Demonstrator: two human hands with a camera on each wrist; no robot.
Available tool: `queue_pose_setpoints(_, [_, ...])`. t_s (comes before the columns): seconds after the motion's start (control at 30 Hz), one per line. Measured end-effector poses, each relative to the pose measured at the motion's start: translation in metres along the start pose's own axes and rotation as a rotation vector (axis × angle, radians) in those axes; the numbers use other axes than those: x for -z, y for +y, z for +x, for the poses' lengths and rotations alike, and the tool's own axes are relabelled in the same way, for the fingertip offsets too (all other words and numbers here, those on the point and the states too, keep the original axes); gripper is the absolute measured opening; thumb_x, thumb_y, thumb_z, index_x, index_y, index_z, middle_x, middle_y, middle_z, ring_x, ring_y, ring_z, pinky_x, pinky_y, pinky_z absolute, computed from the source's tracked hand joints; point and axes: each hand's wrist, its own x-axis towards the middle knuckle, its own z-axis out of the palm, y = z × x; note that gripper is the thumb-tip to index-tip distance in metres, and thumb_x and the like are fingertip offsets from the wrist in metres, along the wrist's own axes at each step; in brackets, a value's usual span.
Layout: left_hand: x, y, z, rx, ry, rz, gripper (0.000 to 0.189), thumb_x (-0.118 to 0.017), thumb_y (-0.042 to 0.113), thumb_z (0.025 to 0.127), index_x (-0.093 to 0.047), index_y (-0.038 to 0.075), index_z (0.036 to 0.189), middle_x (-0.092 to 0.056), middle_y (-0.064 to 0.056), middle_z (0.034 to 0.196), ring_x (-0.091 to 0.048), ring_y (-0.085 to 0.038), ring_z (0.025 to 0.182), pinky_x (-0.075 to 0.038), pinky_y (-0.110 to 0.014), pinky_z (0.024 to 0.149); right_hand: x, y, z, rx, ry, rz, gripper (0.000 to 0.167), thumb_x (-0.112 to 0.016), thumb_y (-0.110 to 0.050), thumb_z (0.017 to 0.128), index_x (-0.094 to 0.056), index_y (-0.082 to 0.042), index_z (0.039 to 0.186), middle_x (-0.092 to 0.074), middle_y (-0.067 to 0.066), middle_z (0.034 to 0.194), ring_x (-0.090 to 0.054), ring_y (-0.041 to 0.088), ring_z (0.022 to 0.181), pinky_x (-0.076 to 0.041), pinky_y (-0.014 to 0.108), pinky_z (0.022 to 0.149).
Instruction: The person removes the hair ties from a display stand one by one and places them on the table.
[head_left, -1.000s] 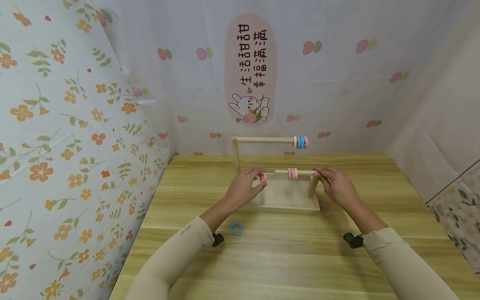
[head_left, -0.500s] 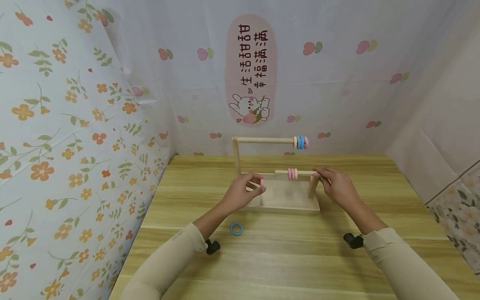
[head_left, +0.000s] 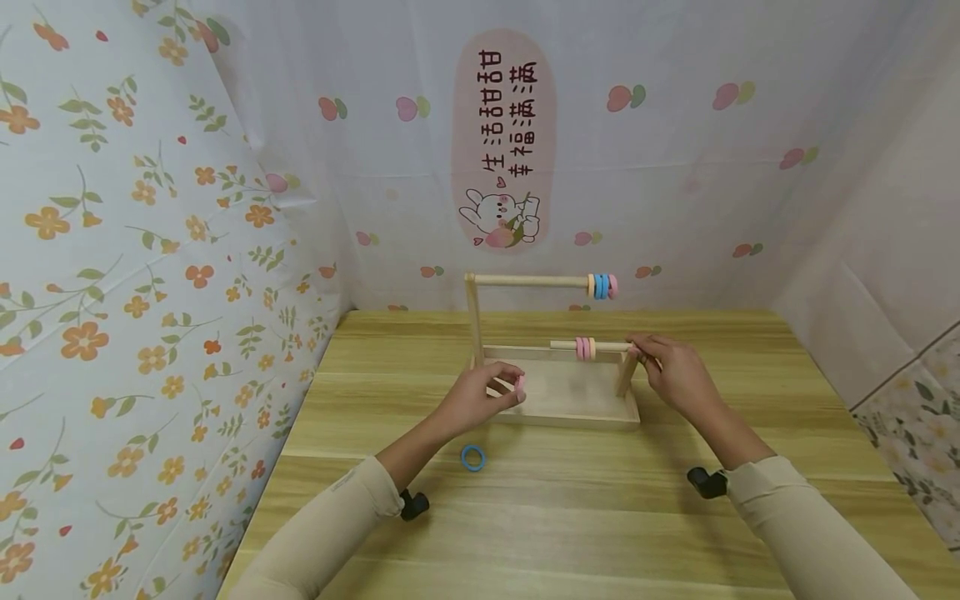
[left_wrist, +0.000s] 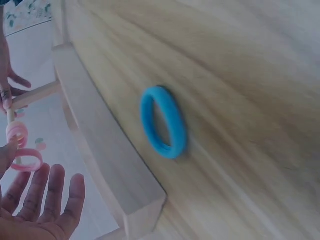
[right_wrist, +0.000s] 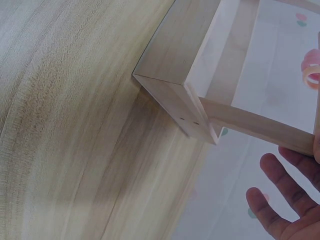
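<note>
My left hand (head_left: 474,400) pinches a pink hair tie (head_left: 520,386) between thumb and fingertips, in front of the wooden rack (head_left: 566,421). In the left wrist view the pink hair tie (left_wrist: 27,169) hangs as a loop off the rod. My right hand (head_left: 681,372) grips the rack's short post, where the lower rod (head_left: 562,344) joins it. Pink and cream hair ties (head_left: 584,348) sit midway along that rod. The upper rod (head_left: 528,281) bears cream, blue and pink hair ties (head_left: 601,286) at its free right end. A blue hair tie (left_wrist: 176,127) lies flat on the table.
The rack's tall post (head_left: 474,315) rises from the left of its shallow tray base. The wood-grain table (head_left: 570,517) ends at a patterned cloth backdrop (head_left: 675,200), with flowered cloth (head_left: 165,275) along the left. Black wrist devices (head_left: 707,482) show beside both sleeves.
My left hand has moved left and down, away from the lower rod's free end, carrying the pink hair tie. My right hand stays on the post.
</note>
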Motion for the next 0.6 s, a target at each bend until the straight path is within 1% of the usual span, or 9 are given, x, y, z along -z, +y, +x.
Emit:
queue_pose_setpoints(0.07, [0.0,-0.002,-0.004,-0.017,-0.02,0.045,0.04,-0.075,0.029,0.108,-0.071,0.011,0.144,-0.077,-0.006,0.137,-0.078,-0.026,0.115,-0.066,-0.035,0.09,0.0,-0.001,0.0,0.003,0.004,0.001,0.032,-0.076,-0.002,0.103,-0.076,0.006,0.134,-0.079,0.029,0.12,-0.078,0.051,0.101,-0.063,0.067,0.086])
queue_pose_setpoints(0.13, [-0.001,-0.003,-0.008,-0.042,-0.032,0.109,0.038,-0.074,0.027,0.108,-0.072,0.011,0.143,-0.076,-0.004,0.136,-0.078,-0.025,0.114,-0.065,-0.034,0.09,0.0,-0.001,0.0,0.003,0.005,0.001,0.032,-0.076,-0.002,0.103,-0.076,0.006,0.133,-0.079,0.029,0.12,-0.077,0.051,0.101,-0.062,0.067,0.086])
queue_pose_setpoints(0.23, [-0.003,-0.002,-0.013,-0.093,-0.039,0.241,0.035,-0.075,0.026,0.108,-0.074,0.012,0.14,-0.076,-0.003,0.132,-0.078,-0.023,0.112,-0.064,-0.033,0.091,0.0,-0.001,0.001,-0.002,0.002,0.001,0.032,-0.076,-0.002,0.103,-0.075,0.007,0.133,-0.079,0.03,0.121,-0.077,0.052,0.101,-0.062,0.068,0.086])
queue_pose_setpoints(0.4, [-0.005,0.0,-0.021,-0.205,-0.059,0.462,0.031,-0.079,0.022,0.105,-0.078,0.012,0.134,-0.075,-0.005,0.125,-0.076,-0.023,0.108,-0.065,-0.035,0.092,0.0,0.0,0.001,-0.005,-0.001,0.001,0.032,-0.076,-0.001,0.103,-0.075,0.007,0.134,-0.079,0.029,0.12,-0.078,0.051,0.1,-0.063,0.067,0.085])
queue_pose_setpoints(0.5, [-0.008,-0.001,-0.024,-0.248,-0.078,0.543,0.031,-0.083,0.019,0.102,-0.079,0.013,0.132,-0.075,-0.006,0.124,-0.075,-0.022,0.108,-0.064,-0.033,0.092,-0.002,0.001,0.0,0.009,0.007,-0.001,0.032,-0.076,0.0,0.101,-0.076,0.007,0.133,-0.079,0.029,0.118,-0.078,0.051,0.098,-0.063,0.067,0.083])
queue_pose_setpoints(0.6, [-0.011,-0.003,-0.027,-0.271,-0.093,0.586,0.031,-0.085,0.018,0.1,-0.08,0.014,0.13,-0.074,-0.005,0.123,-0.074,-0.021,0.109,-0.064,-0.03,0.093,-0.003,0.001,0.001,0.025,0.019,-0.004,0.033,-0.077,0.002,0.1,-0.076,0.007,0.133,-0.08,0.029,0.116,-0.078,0.05,0.095,-0.063,0.066,0.081])
